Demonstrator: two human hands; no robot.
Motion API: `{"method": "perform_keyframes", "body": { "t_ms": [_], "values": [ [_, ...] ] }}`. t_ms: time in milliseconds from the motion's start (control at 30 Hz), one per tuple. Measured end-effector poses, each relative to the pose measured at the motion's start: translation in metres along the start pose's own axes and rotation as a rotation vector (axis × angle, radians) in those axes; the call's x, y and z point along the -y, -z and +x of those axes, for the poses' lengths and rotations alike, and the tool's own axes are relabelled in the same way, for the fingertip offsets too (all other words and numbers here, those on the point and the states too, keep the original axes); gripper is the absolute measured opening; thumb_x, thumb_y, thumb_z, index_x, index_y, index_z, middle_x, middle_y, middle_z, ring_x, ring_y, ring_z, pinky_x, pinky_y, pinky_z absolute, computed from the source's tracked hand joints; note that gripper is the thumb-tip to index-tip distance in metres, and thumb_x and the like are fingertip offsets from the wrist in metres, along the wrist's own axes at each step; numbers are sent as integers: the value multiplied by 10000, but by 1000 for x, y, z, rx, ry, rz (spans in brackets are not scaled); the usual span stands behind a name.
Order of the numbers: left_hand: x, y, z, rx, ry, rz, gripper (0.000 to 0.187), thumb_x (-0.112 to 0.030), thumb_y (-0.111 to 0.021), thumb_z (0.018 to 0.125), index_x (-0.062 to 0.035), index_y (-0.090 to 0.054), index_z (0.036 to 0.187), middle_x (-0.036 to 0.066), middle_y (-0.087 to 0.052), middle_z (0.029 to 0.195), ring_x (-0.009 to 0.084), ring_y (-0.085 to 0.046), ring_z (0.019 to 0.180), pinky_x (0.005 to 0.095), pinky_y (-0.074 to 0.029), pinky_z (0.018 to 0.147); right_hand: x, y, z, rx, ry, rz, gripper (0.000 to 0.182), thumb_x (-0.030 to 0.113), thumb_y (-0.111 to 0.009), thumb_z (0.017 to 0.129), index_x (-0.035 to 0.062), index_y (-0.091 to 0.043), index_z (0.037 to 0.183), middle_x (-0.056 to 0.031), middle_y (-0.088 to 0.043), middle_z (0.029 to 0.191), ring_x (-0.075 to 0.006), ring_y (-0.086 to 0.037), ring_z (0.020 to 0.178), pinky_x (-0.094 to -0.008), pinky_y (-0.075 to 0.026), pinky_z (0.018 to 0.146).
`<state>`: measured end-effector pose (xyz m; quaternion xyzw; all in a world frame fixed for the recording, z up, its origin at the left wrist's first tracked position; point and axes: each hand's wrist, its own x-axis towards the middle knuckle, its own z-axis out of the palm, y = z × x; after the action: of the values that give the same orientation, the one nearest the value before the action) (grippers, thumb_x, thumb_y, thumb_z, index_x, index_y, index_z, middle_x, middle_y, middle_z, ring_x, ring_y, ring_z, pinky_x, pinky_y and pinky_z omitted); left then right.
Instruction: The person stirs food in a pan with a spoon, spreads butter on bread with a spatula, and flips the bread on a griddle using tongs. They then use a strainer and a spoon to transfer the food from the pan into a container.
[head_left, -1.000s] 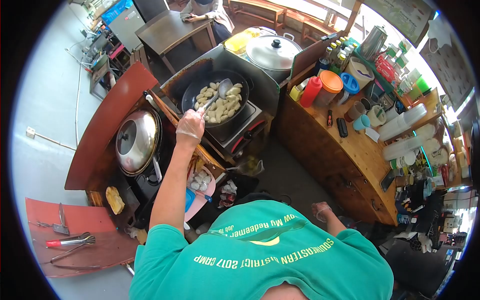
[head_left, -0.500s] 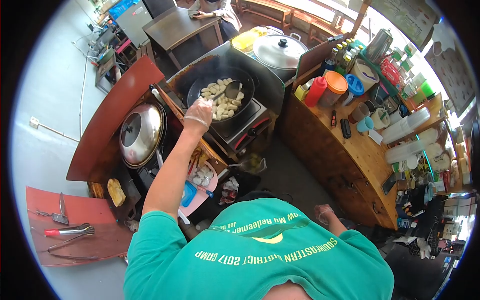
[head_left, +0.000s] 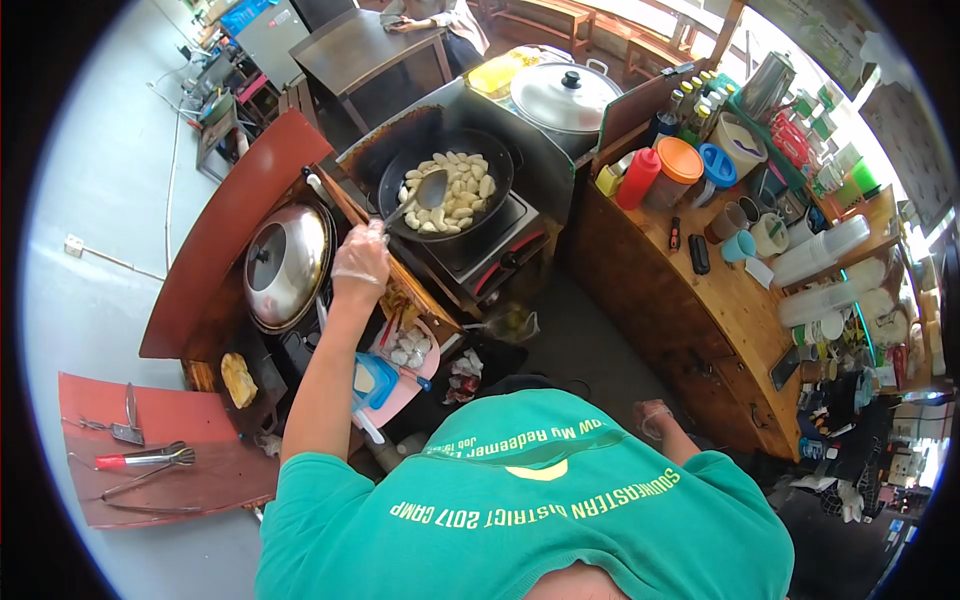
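Note:
A dark wok (head_left: 390,180) on a gas stove (head_left: 512,232) holds many pale, oval pieces of food (head_left: 462,205). My left hand (head_left: 360,255), in a clear plastic glove, is closed around the handle of a metal ladle (head_left: 432,188). The ladle's round head lies over the food on the wok's near-left side, while the hand is outside the rim, close to a wooden board edge. Low at my right side hangs my right hand (head_left: 655,418), also gloved, with loose fingers and nothing visible in it, near the wooden counter.
Left of my arm stands a domed metal lid (head_left: 288,265) over another pan. Below are a pink tray (head_left: 408,385) and a blue-edged container (head_left: 373,382). The wooden counter (head_left: 690,290) at right carries a red bottle (head_left: 637,180) and tubs. A person (head_left: 440,25) sits at the far table.
My left hand has drawn back toward me and left. The ladle's head has shifted from the wok's far right side to its left-middle. My right hand stays low at my side.

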<state>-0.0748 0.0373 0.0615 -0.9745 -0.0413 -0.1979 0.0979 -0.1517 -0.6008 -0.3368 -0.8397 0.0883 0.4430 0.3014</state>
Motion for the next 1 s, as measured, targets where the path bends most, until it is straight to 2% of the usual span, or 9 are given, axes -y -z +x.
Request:
{"method": "perform_keyframes", "body": {
  "t_ms": [67, 200, 267, 400, 467, 600, 667, 900, 1000],
  "values": [
    [7, 13, -10, 29, 42, -43, 150, -123, -577, 855, -28, -617, 963, 141, -617, 866, 290, -654, 806, 376, -550, 684, -99, -27, 88, -66, 263, 17, 144, 127, -561, 813, 64, -648, 909, -197, -656, 939, -370, -634, 922, -442, -529, 799],
    [8, 6, -20, 116, 58, 30, 142, -111, -551, 871, -23, -618, 960, 159, -623, 867, 301, -655, 760, 381, -549, 675, -81, -21, 85, -21, 251, -108, 160, 114, -552, 801, 71, -652, 918, -195, -663, 953, -374, -632, 956, -449, -525, 810],
    [13, -26, -21, 116, 80, 14, 159, -139, -540, 898, -34, -605, 997, 143, -603, 852, 292, -647, 774, 382, -544, 687, -104, -28, 115, -3, 494, 149, 152, 125, -592, 891, 84, -590, 745, -50, -552, 668, -183, -538, 545, -355, -406, 442],
    [11, -38, -10, 76, 113, 11, 192, -164, -527, 924, -33, -595, 1047, 127, -591, 860, 281, -645, 805, 378, -544, 701, -68, -16, 102, -46, 454, -66, 167, 133, -594, 896, 85, -573, 738, -45, -549, 668, -180, -543, 556, -353, -409, 443],
    [11, -36, -8, 32, 143, 32, 171, -155, -525, 922, -40, -592, 1029, 134, -597, 869, 289, -648, 807, 391, -546, 685, -65, -16, 106, -4, 292, 40, 173, 139, -537, 827, 79, -647, 946, -188, -667, 973, -373, -628, 979, -465, -512, 834],
    [10, -36, -6, 70, 212, -45, 154, -147, -523, 919, -45, -590, 1012, 150, -591, 855, 318, -642, 778, 408, -539, 687, -66, -20, 117, -82, 386, -98, 174, 145, -528, 836, 82, -649, 944, -182, -670, 964, -371, -634, 952, -462, -513, 830],
    [10, -46, -9, 58, 191, -44, 141, -143, -547, 900, -48, -601, 989, 140, -600, 852, 306, -648, 766, 391, -543, 679, -64, -21, 112, -121, 415, 27, 183, 170, -601, 893, 82, -588, 732, -41, -552, 667, -175, -546, 578, -345, -440, 482],
    [8, -20, -12, -5, 266, -72, 165, -138, -539, 904, -42, -589, 1028, 145, -603, 823, 319, -646, 741, 426, -534, 677, -86, -26, 103, -48, 422, -7, 179, 161, -581, 904, 79, -591, 745, -45, -543, 671, -185, -541, 587, -356, -428, 497],
    [10, -10, -16, -126, 258, -209, 401, -153, -539, 908, 0, -481, 1274, 187, -645, 843, 369, -652, 767, 451, -525, 648, -96, -32, 104, -38, 332, 159, 173, 150, -568, 914, 74, -590, 760, -42, -549, 698, -188, -543, 607, -362, -431, 508]
  ]
}}
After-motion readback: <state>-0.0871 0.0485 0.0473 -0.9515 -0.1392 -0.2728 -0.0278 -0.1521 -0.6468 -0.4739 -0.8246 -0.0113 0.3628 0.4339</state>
